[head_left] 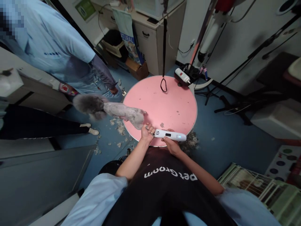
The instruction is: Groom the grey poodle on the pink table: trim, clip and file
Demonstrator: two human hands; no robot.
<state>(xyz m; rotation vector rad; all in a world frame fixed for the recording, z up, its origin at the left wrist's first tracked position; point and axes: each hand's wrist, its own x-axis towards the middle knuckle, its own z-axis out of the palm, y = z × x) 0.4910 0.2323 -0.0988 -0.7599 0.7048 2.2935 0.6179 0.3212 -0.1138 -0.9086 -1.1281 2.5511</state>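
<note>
A closely clipped grey dog [124, 113] stands at the left edge of the round pink grooming table [162, 102], its fluffy head turned away from me. My left hand [147, 132] is closed by the dog's rump, fingers wrapped around a hind paw that is mostly hidden. In my right hand [172, 146] lies a white pet clipper [172, 135] with a dark display and a small blue light. Its blade end points left and meets my left fingers; the blade itself is hard to make out.
Tufts of cut hair [121, 127] litter the blue floor. A black loop leash [164, 84] hangs over the table. At its back right, a white bottle [182, 76] lies on a black tray. A person in blue [68, 47] stands left, near the dog. A wire cage [251, 182] sits lower right.
</note>
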